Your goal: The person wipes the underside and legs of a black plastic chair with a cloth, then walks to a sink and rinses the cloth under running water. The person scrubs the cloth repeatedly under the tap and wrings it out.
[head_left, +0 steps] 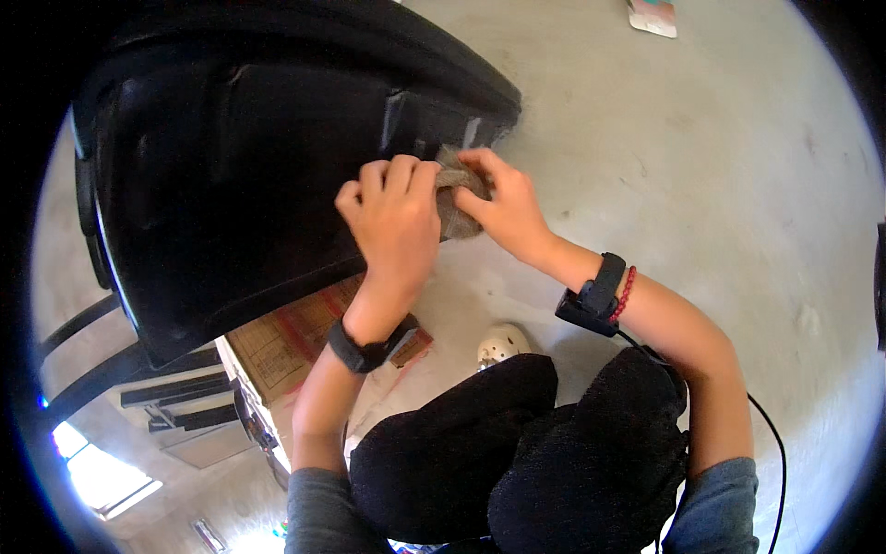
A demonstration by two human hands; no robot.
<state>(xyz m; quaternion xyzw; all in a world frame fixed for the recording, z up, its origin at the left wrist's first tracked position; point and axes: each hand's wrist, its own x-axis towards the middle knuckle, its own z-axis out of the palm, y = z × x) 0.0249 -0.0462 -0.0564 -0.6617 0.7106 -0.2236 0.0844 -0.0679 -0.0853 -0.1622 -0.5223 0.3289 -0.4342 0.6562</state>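
Observation:
A large black moulded plastic panel (249,185) fills the upper left, its narrow end pointing right. At the near edge of that end, a crumpled grey-brown cloth (455,217) is bunched between my hands. My right hand (509,208) pinches the cloth from the right, thumb and index finger curled round a fold. On the cloth's left side my left hand (395,217) is closed, with bent fingers over the black panel and the index side against the cloth. The left thumb is hidden.
Beneath the panel stands a printed cardboard box (277,346). Black bars (180,392) lie at the lower left. A pale shoe (503,343) shows by my dark-clad knees. A cable (780,434) hangs from my right wrist strap. A small card-like item (653,17) lies on the pale floor.

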